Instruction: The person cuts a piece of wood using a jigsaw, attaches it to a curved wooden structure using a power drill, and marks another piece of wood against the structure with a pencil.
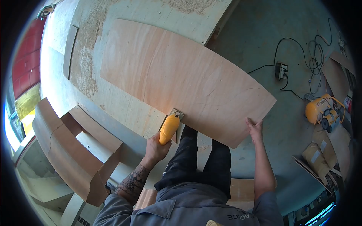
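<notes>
My left hand (157, 147) is wrapped round a yellow jigsaw (169, 129). The jigsaw's metal base (176, 113) rests at the near edge of a large plywood sheet (177, 79); its blade is hidden. My right hand (255, 129) grips the sheet near its right corner, thumb on top and fingers out of sight beneath. Most of the sheet lies on a pale worktable (124, 94), and its right end juts past the table edge over the floor. Faint curved pencil lines show on the sheet near its right end.
Sawdust (85, 64) and a narrow wood strip (70, 52) lie on the table. A curved wooden piece (68, 154) stands at left. On the floor at right are a power socket box (281, 71), looping black cables (316, 60), a yellow air compressor (317, 109) and cardboard-like packages (318, 154).
</notes>
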`<action>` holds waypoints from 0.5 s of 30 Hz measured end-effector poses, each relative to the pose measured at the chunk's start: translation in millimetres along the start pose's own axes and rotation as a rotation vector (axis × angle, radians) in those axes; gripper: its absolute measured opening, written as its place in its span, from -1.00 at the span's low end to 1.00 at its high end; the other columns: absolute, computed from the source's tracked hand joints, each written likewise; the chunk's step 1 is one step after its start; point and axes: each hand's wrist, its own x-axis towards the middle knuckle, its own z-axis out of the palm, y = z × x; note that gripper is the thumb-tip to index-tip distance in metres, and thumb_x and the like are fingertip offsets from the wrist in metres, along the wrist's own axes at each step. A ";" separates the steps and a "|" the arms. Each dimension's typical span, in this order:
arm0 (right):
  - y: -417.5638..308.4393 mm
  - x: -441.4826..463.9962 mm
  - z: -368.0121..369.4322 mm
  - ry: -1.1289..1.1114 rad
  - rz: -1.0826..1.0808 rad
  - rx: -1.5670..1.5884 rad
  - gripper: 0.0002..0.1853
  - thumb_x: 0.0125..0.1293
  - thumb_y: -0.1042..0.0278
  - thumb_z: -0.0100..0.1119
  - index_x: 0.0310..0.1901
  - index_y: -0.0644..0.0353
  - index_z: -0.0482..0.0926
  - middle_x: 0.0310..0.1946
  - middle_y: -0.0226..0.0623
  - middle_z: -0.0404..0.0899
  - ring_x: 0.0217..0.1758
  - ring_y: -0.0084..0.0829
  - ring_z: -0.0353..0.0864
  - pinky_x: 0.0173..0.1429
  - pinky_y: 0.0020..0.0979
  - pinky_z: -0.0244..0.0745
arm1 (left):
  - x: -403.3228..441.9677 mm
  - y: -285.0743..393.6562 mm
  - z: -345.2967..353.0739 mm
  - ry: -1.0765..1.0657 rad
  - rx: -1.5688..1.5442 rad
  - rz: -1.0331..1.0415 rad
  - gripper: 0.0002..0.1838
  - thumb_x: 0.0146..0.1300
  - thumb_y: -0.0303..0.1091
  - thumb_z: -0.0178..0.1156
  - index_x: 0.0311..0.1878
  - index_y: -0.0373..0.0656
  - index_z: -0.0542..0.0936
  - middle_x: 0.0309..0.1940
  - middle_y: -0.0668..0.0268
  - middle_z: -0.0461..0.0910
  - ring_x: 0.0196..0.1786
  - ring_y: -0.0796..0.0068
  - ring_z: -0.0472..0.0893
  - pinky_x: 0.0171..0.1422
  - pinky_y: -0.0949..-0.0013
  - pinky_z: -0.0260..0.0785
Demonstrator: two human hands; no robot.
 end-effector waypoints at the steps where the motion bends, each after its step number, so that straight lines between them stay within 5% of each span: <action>1: 1.5 0.4 -0.2 0.005 -0.007 0.004 -0.10 0.23 0.03 0.65 0.33 0.35 0.24 0.24 -0.04 0.51 0.28 -0.30 0.54 0.39 -0.25 0.48 | 0.2 0.1 -0.1 -0.001 0.000 -0.002 -0.72 0.21 -0.29 0.37 -0.11 -0.27 0.64 -0.27 -0.09 0.73 -0.12 -0.14 0.75 -0.01 0.06 0.60; 15: -1.7 -1.8 -0.3 -0.007 -0.027 0.025 -0.12 0.26 0.08 0.63 0.34 0.36 0.22 0.24 -0.02 0.51 0.27 -0.28 0.55 0.40 -0.25 0.48 | 5.3 5.2 -3.1 -0.011 0.018 0.021 -0.72 0.20 -0.30 0.38 -0.12 -0.27 0.63 -0.29 -0.10 0.72 -0.14 -0.16 0.74 -0.01 0.05 0.60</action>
